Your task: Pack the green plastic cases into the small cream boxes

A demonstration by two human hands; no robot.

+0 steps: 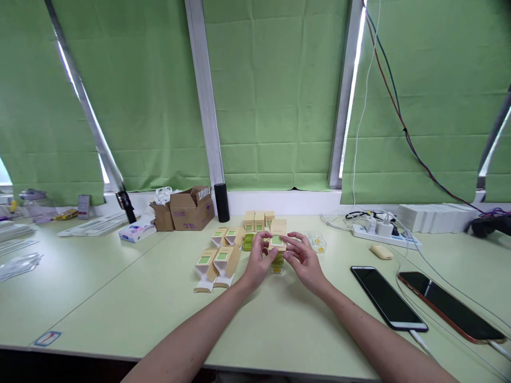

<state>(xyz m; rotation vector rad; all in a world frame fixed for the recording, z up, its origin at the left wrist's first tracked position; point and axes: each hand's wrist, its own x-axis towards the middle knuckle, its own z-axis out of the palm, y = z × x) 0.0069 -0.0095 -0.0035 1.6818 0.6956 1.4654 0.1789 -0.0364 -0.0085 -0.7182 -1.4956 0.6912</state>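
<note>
Between my two hands is a small tan cardboard box [277, 243] with a green label, its lid flap standing up at the back. My left hand [259, 261] grips its left side, thumb in front. My right hand [306, 264] closes on its right side with the fingertips. Just below the box stands a small clear container with green contents [277, 265], partly covered by the hands. To the left lie several open tan boxes [227, 261] with green labels and white inner flaps. Behind my left hand are green pieces [247, 242], partly hidden.
Several closed tan boxes [259, 219] stand at the back. Clear containers with yellow pieces [316, 242] sit right of the hands. Further right are a power strip [385, 237], an earbud case [381, 251], two phones [389, 298] and cables. A brown carton [192, 210] stands back left.
</note>
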